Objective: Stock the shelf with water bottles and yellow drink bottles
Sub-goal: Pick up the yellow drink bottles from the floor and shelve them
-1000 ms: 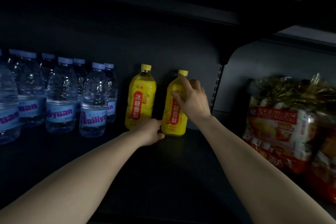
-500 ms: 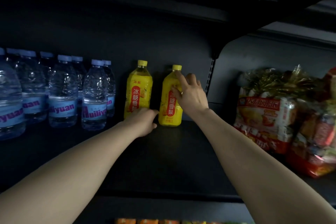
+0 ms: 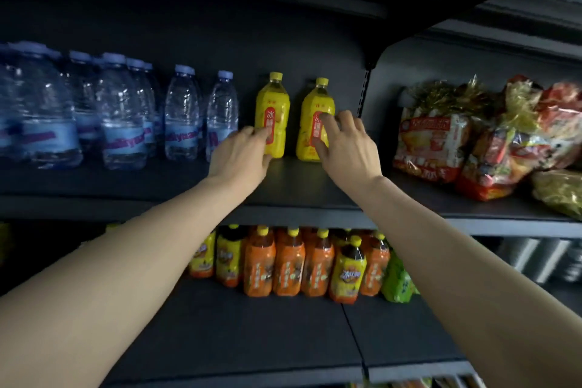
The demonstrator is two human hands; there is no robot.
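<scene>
Both hands slid lower on bottles | left hand point(image 3: 241, 156) grips left yellow bottle point(image 3: 272, 110) | right hand point(image 3: 345, 143) pinches right yellow bottle point(image 3: 315, 118)

Both bare forearms are stretched forward and upward, converging toward the middle. The left grip point(image 3: 244, 153) is held palm down, fingers loosely bent, with the fingertips blurred. The right grip point(image 3: 345, 143) is raised just beside it, wrist cocked, fingers curled forward and thumb spread. The two are kept slightly apart.
</scene>
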